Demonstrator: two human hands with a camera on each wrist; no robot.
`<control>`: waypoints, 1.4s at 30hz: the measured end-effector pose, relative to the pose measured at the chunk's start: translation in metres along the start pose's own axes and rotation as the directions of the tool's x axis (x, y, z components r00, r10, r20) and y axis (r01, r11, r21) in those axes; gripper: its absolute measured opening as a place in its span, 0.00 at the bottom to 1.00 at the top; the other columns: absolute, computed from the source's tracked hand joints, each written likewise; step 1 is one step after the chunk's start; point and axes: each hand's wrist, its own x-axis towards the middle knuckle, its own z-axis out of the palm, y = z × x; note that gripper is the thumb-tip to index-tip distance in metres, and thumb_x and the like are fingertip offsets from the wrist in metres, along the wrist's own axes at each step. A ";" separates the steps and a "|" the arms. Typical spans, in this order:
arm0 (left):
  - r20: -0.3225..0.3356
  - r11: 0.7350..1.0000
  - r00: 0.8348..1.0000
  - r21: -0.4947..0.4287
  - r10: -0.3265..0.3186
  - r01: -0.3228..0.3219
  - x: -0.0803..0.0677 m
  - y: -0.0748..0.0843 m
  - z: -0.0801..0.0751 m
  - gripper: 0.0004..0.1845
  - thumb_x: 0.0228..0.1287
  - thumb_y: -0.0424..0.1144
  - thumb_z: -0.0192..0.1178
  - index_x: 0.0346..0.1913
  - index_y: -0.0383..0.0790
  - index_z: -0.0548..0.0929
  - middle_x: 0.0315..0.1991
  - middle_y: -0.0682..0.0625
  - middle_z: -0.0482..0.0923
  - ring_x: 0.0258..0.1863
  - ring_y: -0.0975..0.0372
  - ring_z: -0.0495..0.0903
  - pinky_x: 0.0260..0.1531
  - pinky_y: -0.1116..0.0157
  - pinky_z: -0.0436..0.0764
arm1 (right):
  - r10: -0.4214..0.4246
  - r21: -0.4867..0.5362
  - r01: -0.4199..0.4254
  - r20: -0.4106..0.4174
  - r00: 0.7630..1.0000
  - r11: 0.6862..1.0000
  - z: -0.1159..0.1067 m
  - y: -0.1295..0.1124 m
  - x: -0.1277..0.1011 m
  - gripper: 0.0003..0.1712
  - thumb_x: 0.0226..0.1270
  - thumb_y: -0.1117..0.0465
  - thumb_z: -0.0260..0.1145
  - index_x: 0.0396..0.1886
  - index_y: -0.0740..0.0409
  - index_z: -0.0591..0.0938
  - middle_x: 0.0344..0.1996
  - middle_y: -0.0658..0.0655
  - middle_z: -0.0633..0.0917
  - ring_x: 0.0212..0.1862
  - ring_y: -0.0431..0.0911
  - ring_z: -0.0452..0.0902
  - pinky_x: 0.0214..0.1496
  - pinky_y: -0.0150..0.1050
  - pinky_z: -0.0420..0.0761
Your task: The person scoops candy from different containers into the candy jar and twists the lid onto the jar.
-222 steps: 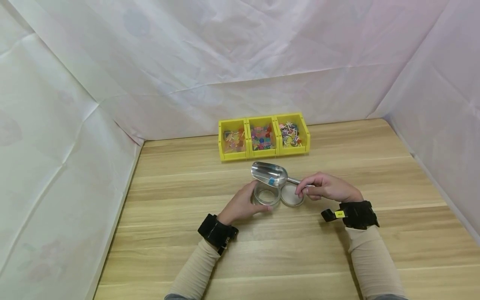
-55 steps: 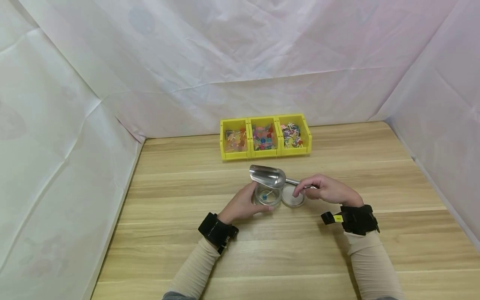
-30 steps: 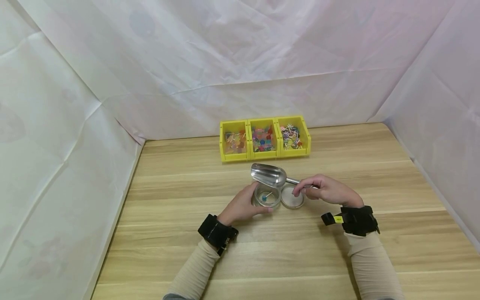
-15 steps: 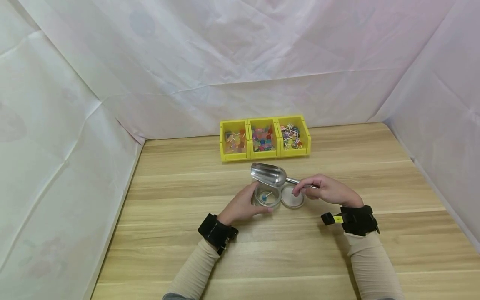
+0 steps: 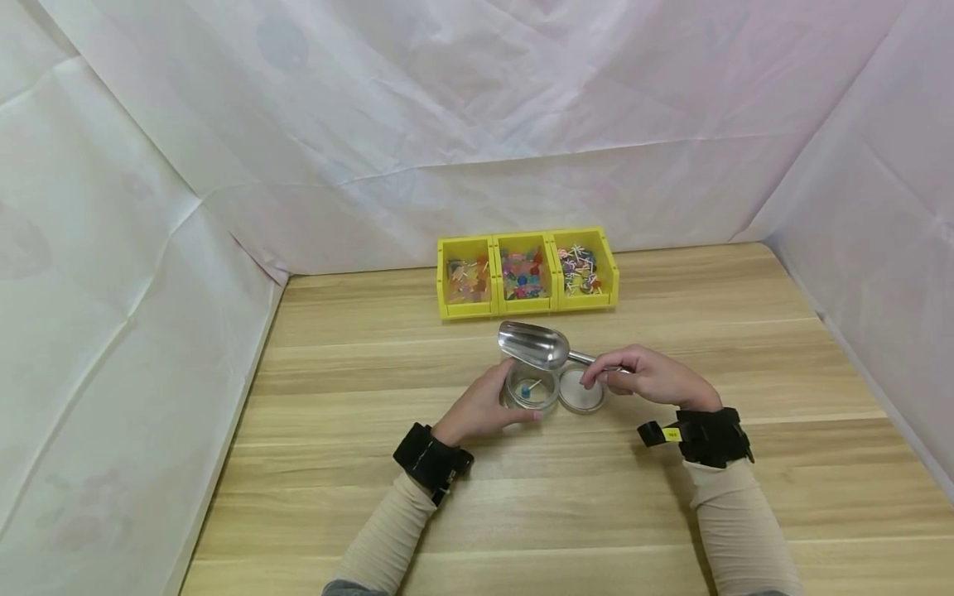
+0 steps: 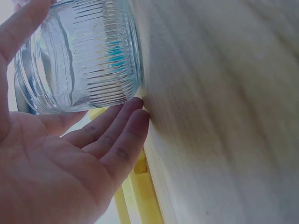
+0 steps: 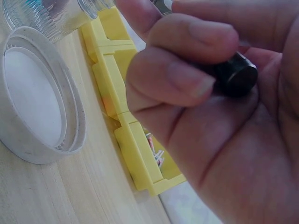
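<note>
My left hand (image 5: 480, 407) holds a ribbed clear glass jar (image 6: 96, 56) on the table, thumb on the near side and fingers on the far side. Inside the jar lies a small blue lollipop (image 5: 526, 391) with a white stick. A shiny metal scoop (image 5: 533, 344) hangs over the jar's far rim, its bowl tilted and bare inside. Its handle is gripped by my right hand (image 5: 656, 377); the handle's dark end (image 7: 238, 74) shows among the curled fingers in the right wrist view. Below that hand, beside the jar, lies a round pale lid (image 7: 35, 98).
Three joined yellow bins (image 5: 524, 305) stand behind the scoop, near the back cloth wall (image 5: 477, 199). The left and middle bins contain small colourful pieces, and the right one contains several mini lollipops (image 5: 577, 269). White cloth also encloses both sides of the wooden table (image 5: 358, 348).
Earliest, a blue piece lay in the scoop and none showed in the jar; now the scoop is bare and a blue lollipop lies in the jar. Over the last second both hands stay nearly still.
</note>
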 end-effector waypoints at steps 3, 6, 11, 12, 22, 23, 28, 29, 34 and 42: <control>0.002 1.000 1.000 0.001 0.005 -0.005 0.000 0.001 0.000 0.47 0.52 0.51 0.76 0.73 0.60 0.62 0.69 0.57 0.69 0.70 0.62 0.66 0.69 0.56 0.65 | 0.002 -0.002 -0.002 0.003 1.000 1.000 0.000 -0.001 0.000 0.14 0.75 0.72 0.52 0.49 0.65 0.83 0.34 0.70 0.80 0.28 0.46 0.70 0.28 0.34 0.74; 0.006 1.000 1.000 0.007 0.014 -0.014 0.000 0.001 -0.001 0.46 0.52 0.51 0.76 0.73 0.59 0.62 0.69 0.57 0.69 0.69 0.63 0.66 0.69 0.57 0.66 | 0.001 -0.005 -0.001 0.008 1.000 1.000 0.000 -0.001 0.000 0.16 0.74 0.73 0.51 0.49 0.63 0.84 0.32 0.71 0.78 0.27 0.46 0.69 0.28 0.34 0.73; 0.015 1.000 1.000 0.012 0.016 -0.017 0.001 0.001 -0.002 0.46 0.52 0.50 0.76 0.73 0.58 0.62 0.69 0.57 0.69 0.69 0.63 0.66 0.69 0.57 0.65 | 0.008 0.002 -0.008 0.004 1.000 1.000 0.000 0.000 -0.001 0.17 0.73 0.75 0.51 0.49 0.62 0.84 0.30 0.72 0.77 0.26 0.46 0.69 0.27 0.34 0.72; 0.016 1.000 1.000 0.010 0.013 -0.013 0.001 0.001 -0.002 0.46 0.52 0.50 0.76 0.73 0.59 0.62 0.69 0.57 0.69 0.69 0.63 0.66 0.69 0.57 0.65 | 0.008 0.001 -0.008 0.003 1.000 1.000 0.000 0.000 -0.001 0.16 0.73 0.75 0.51 0.49 0.63 0.84 0.31 0.72 0.77 0.26 0.45 0.68 0.27 0.34 0.72; 0.002 1.000 1.000 0.006 -0.009 0.009 -0.002 0.003 -0.007 0.51 0.51 0.52 0.76 0.75 0.59 0.58 0.71 0.56 0.67 0.71 0.61 0.65 0.70 0.54 0.64 | 0.014 -0.004 -0.014 0.015 1.000 1.000 -0.001 0.002 -0.001 0.15 0.74 0.74 0.51 0.50 0.65 0.83 0.32 0.69 0.79 0.27 0.44 0.69 0.28 0.34 0.72; -0.001 1.000 1.000 0.007 -0.010 0.010 -0.003 0.003 -0.008 0.51 0.51 0.53 0.76 0.76 0.59 0.57 0.71 0.56 0.66 0.71 0.60 0.64 0.70 0.54 0.64 | 0.017 -0.003 -0.017 0.014 1.000 1.000 -0.001 0.002 -0.001 0.15 0.74 0.74 0.51 0.50 0.65 0.83 0.33 0.69 0.79 0.27 0.44 0.69 0.28 0.34 0.73; 0.000 0.999 1.000 0.032 -0.019 0.019 -0.004 0.002 -0.011 0.52 0.52 0.55 0.75 0.76 0.61 0.56 0.72 0.57 0.64 0.72 0.61 0.62 0.71 0.54 0.63 | 0.028 -0.003 -0.028 0.012 1.000 1.000 -0.001 0.000 -0.001 0.16 0.74 0.73 0.51 0.49 0.62 0.84 0.34 0.69 0.79 0.28 0.44 0.70 0.29 0.34 0.73; 0.002 0.999 1.000 0.038 -0.019 0.019 -0.004 0.002 -0.011 0.52 0.52 0.55 0.75 0.76 0.61 0.56 0.72 0.56 0.64 0.72 0.61 0.63 0.70 0.54 0.63 | 0.031 -0.003 -0.030 0.012 0.999 1.000 -0.001 0.000 -0.002 0.17 0.74 0.74 0.51 0.49 0.61 0.84 0.34 0.69 0.79 0.28 0.44 0.70 0.29 0.34 0.73; 0.009 0.996 0.998 0.070 -0.057 0.056 -0.007 0.002 -0.018 0.51 0.52 0.56 0.74 0.77 0.58 0.58 0.70 0.53 0.68 0.69 0.58 0.67 0.68 0.54 0.67 | 0.034 -0.006 -0.034 0.009 0.999 0.999 -0.001 -0.001 -0.002 0.16 0.74 0.73 0.51 0.50 0.62 0.84 0.36 0.69 0.81 0.29 0.44 0.70 0.30 0.34 0.74; 0.010 0.990 0.994 0.086 -0.112 0.111 -0.012 -0.001 -0.032 0.45 0.53 0.55 0.74 0.73 0.50 0.67 0.70 0.51 0.70 0.67 0.54 0.70 0.66 0.51 0.69 | 0.019 -0.007 -0.019 0.009 1.000 1.000 -0.001 0.001 -0.002 0.15 0.75 0.72 0.52 0.49 0.61 0.84 0.37 0.69 0.81 0.29 0.46 0.71 0.30 0.34 0.74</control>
